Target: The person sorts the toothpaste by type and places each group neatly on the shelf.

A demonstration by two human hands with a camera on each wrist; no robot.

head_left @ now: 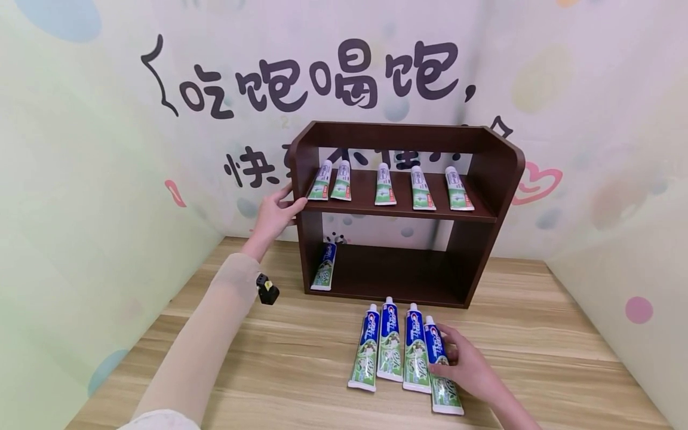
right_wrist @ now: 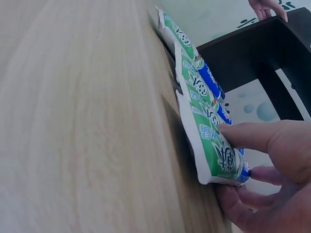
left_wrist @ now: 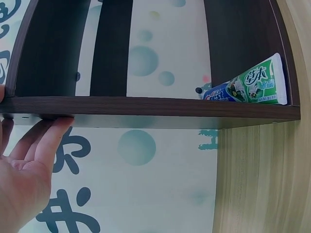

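My right hand (head_left: 467, 365) pinches the rightmost blue-and-green toothpaste tube (head_left: 443, 379) on the table, thumb on its printed face and fingers along its far side. Beside it lie three similar tubes, including a left one (head_left: 365, 352) and a middle one (head_left: 415, 352). My left hand (head_left: 274, 215) grips the left side panel of a dark brown two-tier shelf (head_left: 387, 212), its thumb near the front edge. One blue-and-green tube (head_left: 325, 269) leans at the left of the lower tier. Several white-and-green tubes, such as the centre one (head_left: 384, 185), stand tilted on the upper tier.
The shelf stands on a wood-grain table (head_left: 279, 358) near the back wall (head_left: 333, 36), which bears large dark lettering and coloured dots. A small black device (head_left: 267, 289) is at my left wrist.
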